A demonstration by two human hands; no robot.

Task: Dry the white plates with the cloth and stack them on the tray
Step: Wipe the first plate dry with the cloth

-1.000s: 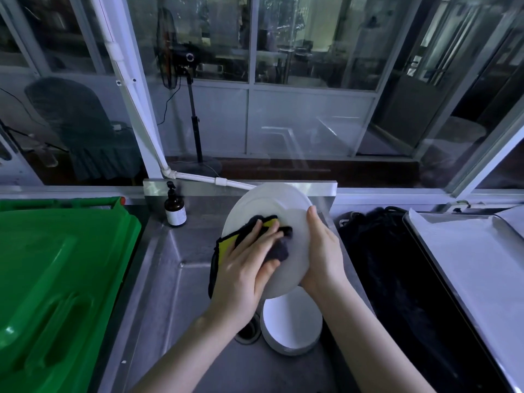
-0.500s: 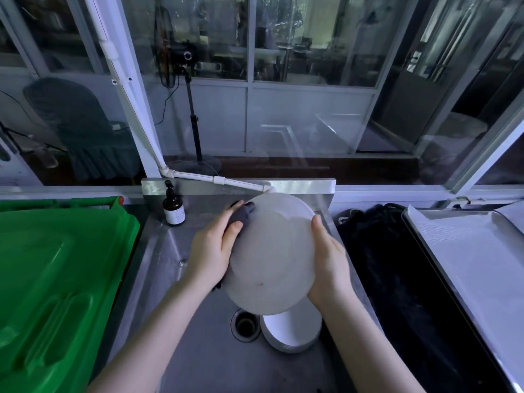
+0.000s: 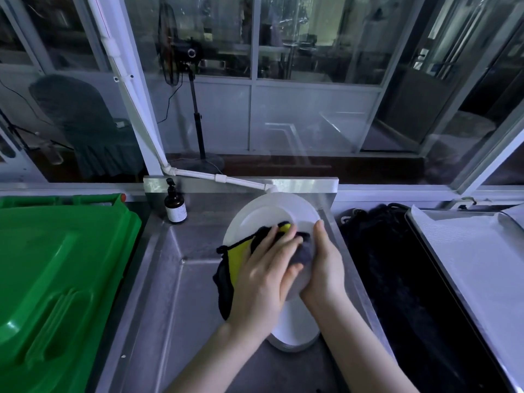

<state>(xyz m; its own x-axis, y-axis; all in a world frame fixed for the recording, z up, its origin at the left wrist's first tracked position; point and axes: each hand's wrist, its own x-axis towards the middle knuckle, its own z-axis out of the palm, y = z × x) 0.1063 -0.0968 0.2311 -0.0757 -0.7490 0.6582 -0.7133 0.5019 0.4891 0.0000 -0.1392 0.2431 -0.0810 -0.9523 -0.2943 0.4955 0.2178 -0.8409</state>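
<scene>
While the plate [image 3: 269, 219] is being held tilted above the sink [image 3: 175, 279], I am logging this as the drying step, mid-wipe. The left hand [image 3: 261, 282] is pressing the cloth [image 3: 239, 256] against the plate's near face, its fingers laid out flat over it rather than curled. The cloth's loose yellow-and-dark end is hanging to the left of that hand. The right hand [image 3: 326, 265] is gripping the plate's right rim, thumb on the front.

The stack of plates [image 3: 297, 327] is sitting on the sink bottom just below, partly hidden by the wrists. The tray [image 3: 476, 265] is lying well apart on the right.

I am judging that stacking is not yet begun. The next move is calling for lifting the cloth away, then carrying the plate right and laying it flat on the tray. I am not able to tell whether the far face is dry.
</scene>
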